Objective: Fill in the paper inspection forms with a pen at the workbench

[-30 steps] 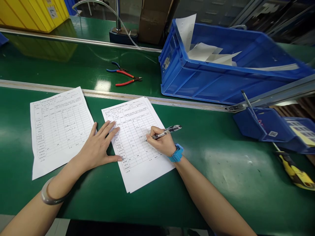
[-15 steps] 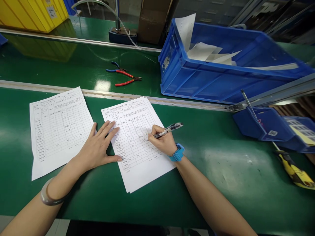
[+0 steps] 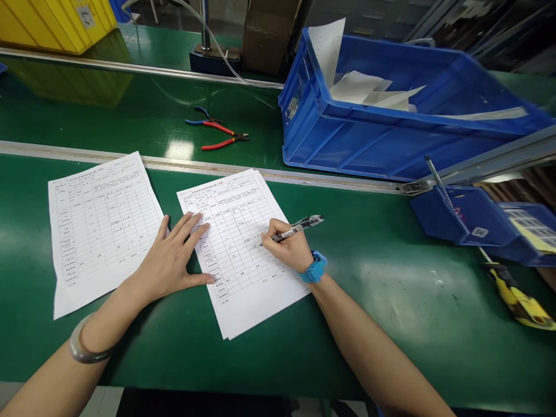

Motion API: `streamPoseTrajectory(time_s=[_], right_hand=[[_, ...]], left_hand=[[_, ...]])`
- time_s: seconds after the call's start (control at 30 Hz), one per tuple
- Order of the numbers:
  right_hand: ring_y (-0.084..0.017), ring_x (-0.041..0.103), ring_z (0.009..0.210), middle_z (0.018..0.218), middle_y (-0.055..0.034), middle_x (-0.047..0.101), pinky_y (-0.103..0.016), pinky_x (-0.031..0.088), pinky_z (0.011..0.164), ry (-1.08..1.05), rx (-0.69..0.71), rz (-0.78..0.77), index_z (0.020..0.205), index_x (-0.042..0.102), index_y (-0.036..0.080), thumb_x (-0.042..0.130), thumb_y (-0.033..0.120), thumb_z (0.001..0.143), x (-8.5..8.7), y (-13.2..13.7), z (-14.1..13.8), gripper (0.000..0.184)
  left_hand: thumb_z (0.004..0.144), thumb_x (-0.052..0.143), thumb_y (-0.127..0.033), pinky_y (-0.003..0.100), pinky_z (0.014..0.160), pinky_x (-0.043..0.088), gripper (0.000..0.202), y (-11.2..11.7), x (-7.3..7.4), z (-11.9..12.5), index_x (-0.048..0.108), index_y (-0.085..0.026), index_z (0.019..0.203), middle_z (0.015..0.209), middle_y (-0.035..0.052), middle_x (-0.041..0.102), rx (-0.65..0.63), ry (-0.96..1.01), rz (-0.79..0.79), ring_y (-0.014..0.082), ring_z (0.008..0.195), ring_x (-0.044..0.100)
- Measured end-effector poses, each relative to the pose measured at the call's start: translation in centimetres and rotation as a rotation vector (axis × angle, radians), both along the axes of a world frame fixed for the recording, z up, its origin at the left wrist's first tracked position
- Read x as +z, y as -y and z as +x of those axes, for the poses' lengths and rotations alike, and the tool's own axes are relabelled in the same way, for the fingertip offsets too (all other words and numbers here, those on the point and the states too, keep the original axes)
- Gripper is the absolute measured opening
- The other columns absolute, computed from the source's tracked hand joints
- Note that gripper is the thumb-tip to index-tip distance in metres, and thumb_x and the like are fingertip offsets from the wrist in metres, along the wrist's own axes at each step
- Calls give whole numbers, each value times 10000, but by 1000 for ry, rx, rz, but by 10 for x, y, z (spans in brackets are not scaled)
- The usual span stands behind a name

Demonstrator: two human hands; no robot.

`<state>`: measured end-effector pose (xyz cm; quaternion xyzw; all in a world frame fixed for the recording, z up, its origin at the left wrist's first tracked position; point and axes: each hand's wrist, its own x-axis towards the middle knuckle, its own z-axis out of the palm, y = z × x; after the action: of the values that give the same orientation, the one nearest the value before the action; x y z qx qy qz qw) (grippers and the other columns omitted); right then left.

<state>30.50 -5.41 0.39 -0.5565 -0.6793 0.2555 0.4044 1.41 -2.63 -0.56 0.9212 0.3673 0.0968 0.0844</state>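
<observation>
A printed form with a table (image 3: 243, 284) lies on the green bench in front of me, on top of another sheet. My left hand (image 3: 171, 260) rests flat on its left edge, fingers spread. My right hand (image 3: 289, 249), with a blue band at the wrist, grips a pen (image 3: 299, 227) whose tip touches a cell near the middle of the form. A second filled form (image 3: 99, 226) lies to the left, close to my left hand.
Red and blue pliers (image 3: 217, 130) lie beyond a metal rail. A large blue crate (image 3: 391, 145) holding papers stands at the back right. Small blue bins (image 3: 473, 223) and a yellow-handled screwdriver (image 3: 516, 298) sit at the right. A yellow box (image 3: 52, 20) is far left.
My right hand and pen shifted slightly right along the form's row while writing. My left hand stayed flat on the paper. The view tilted a little.
</observation>
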Motion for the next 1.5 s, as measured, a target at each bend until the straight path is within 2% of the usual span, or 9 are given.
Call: streamPoseTrajectory(time_s=[0.57, 0.9, 1.1, 1.3, 1.4, 1.5], right_hand=[[-115, 275, 509, 535, 50, 305, -298, 238, 514, -25, -49, 16, 591, 326, 230, 559, 255, 772, 2, 0, 7, 296], [-113, 268, 515, 546, 47, 303, -292, 227, 513, 3, -8, 4, 592, 318, 225, 556, 253, 762, 2, -1, 6, 294], [-114, 285, 507, 531, 51, 310, -293, 241, 507, 3, -74, 19, 592, 329, 230, 558, 269, 774, 2, -1, 7, 295], [-107, 275, 506, 537, 50, 311, -290, 223, 505, -8, -16, 24, 584, 327, 221, 567, 237, 764, 2, -2, 7, 300], [-104, 299, 496, 524, 52, 342, -283, 249, 498, -110, -55, 26, 576, 361, 219, 615, 257, 782, 2, -3, 8, 329], [-125, 415, 480, 546, 37, 487, -267, 312, 467, -361, -166, -45, 738, 503, 223, 609, 430, 873, 5, -7, 11, 269]], left_hand=[[769, 448, -854, 732, 1174, 178, 1062, 0, -1, -1, 310, -131, 1535, 1624, 217, 272, -3, -11, 18, 426, 1497, 240], [760, 452, -861, 730, 1175, 182, 1057, 0, 1, 0, 332, -139, 1524, 1619, 216, 284, 4, -1, -5, 429, 1494, 247], [770, 438, -858, 732, 1172, 190, 1058, 0, 0, -1, 323, -127, 1526, 1623, 215, 275, -1, -22, 15, 427, 1496, 244], [769, 446, -856, 728, 1174, 182, 1065, 0, 0, -1, 317, -124, 1531, 1624, 217, 270, -4, -22, 15, 426, 1498, 238], [763, 453, -857, 726, 1178, 168, 1070, 0, -1, -1, 317, -128, 1534, 1624, 220, 267, -1, -14, 2, 430, 1500, 230], [754, 460, -862, 722, 1180, 160, 1069, -1, -3, 0, 329, -144, 1536, 1622, 217, 272, 2, 3, -11, 433, 1499, 230]])
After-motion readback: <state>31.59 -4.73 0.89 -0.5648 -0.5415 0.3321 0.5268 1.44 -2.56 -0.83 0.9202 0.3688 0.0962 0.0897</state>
